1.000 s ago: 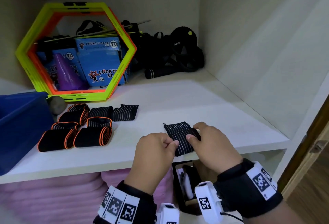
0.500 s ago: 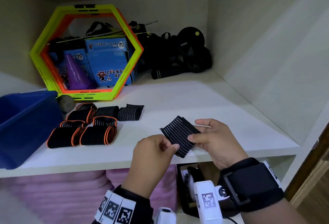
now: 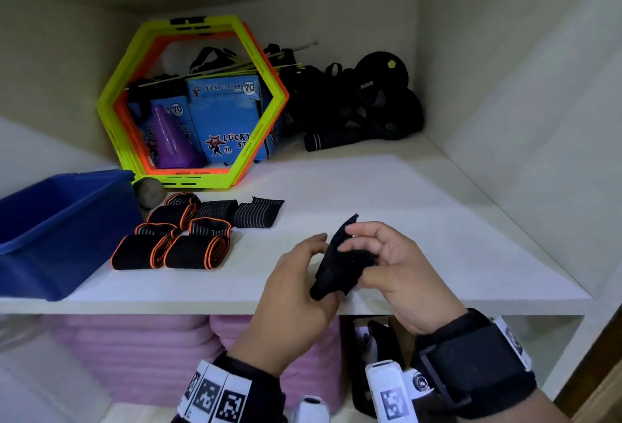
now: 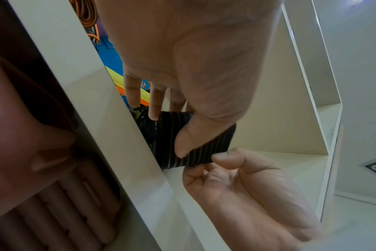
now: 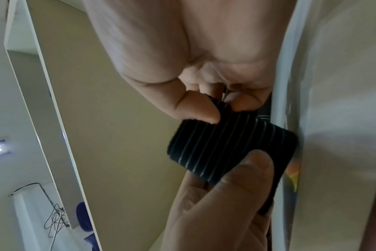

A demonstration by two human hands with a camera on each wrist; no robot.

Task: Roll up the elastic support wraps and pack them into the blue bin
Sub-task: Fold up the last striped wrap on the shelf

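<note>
A black wrap with thin white stripes (image 3: 340,261) is held in the air just above the front edge of the white shelf (image 3: 420,220), partly folded, one end sticking up. My left hand (image 3: 303,271) grips its lower end, thumb on the striped face (image 4: 204,146). My right hand (image 3: 367,254) pinches the upper part between thumb and fingers (image 5: 225,110). The blue bin (image 3: 50,220) stands at the shelf's left end. Several rolled wraps (image 3: 188,234), some orange-edged, lie beside it, apart from both hands.
Yellow and orange hexagon rings (image 3: 262,126) lean at the back around blue boxes (image 3: 229,119) and a purple cone (image 3: 171,140). Black gear (image 3: 363,103) fills the back right corner. A grey ball (image 3: 149,192) sits by the bin. Pink mats (image 3: 141,348) lie under the shelf.
Both hands have lifted the striped wrap off the shelf and turned it from flat to nearly on edge, with one end now pointing up.
</note>
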